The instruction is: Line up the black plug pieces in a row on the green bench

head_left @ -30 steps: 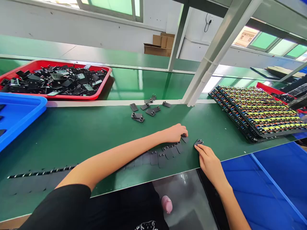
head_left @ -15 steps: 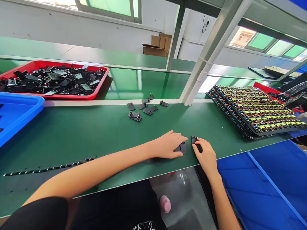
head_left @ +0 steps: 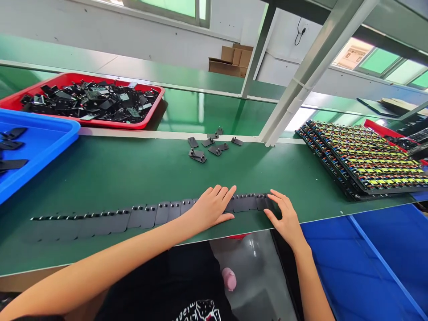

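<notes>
A long row of flat black plates with metal plug pins (head_left: pixel 142 217) runs along the near part of the green table, edges overlapping, pins along the far side. My left hand (head_left: pixel 214 206) lies over the row right of its middle, fingers stretched out and thumb apart, hiding some plates. At the right end, my right hand (head_left: pixel 284 217) curves around the last plate (head_left: pixel 261 203), its thumb and fingers spread and the fingertips at the plate's edge. Farther back lies a loose group of similar pinned plates (head_left: pixel 214 151).
A red tray (head_left: pixel 152 113) heaped with black parts and a blue tray (head_left: pixel 72 133) with a few plates stand at the left. Stacked boards of colourful components (head_left: pixel 368 160) lie at the right, past a white post (head_left: pixel 284 107). Blue bins (head_left: pixel 368 258) sit below the table's edge.
My left hand has moved left along the row. The plate that was in my right hand, apart from the others, now seems to lie at the row's end. The view has shifted, showing more of the row.
</notes>
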Motion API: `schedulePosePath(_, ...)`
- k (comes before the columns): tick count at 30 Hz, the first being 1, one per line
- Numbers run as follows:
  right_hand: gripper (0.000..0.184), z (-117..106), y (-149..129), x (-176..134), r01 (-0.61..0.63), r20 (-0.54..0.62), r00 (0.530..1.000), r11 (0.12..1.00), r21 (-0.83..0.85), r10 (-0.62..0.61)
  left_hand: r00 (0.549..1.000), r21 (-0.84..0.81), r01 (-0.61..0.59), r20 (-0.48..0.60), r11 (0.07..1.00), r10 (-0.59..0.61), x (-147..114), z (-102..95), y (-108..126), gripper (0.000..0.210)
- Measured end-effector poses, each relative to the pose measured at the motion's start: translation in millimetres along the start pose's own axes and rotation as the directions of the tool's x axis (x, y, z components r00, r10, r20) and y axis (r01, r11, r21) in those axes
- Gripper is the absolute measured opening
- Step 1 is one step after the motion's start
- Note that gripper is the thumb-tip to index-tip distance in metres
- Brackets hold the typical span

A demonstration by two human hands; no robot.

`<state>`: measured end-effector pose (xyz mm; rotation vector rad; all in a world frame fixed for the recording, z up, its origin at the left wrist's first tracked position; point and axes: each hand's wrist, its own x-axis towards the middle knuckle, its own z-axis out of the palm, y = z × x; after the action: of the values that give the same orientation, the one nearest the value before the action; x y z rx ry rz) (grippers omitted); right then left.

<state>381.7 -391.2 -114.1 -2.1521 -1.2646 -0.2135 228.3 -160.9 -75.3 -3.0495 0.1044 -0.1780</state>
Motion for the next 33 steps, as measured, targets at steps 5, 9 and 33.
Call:
schedulePosePath(5, 0.060, 10.1, -9.0, 23.1, 0.238, 0.202, 0.957, 0.960, -0.146, -0.206, 0.994, 0.037, 0.004, -0.106, 0.999, 0.000, 5.1, 8.9, 13.3, 0.076)
schedulePosePath(9, 0.059, 20.1, -9.3, 36.6, 0.340, 0.271, 0.919, 0.923, -0.180, -0.285, 0.993, 0.032, 0.004, -0.120, 0.999, 0.000, 10.4, 13.1, 21.0, 0.065)
schedulePosePath(33, 0.055, 15.7, -10.6, 26.8, 0.291, 0.201, 0.946, 0.938, -0.186, -0.253, 0.958, -0.180, 0.134, -0.229, 0.974, -0.174, -57.4, -22.2, 24.6, 0.064)
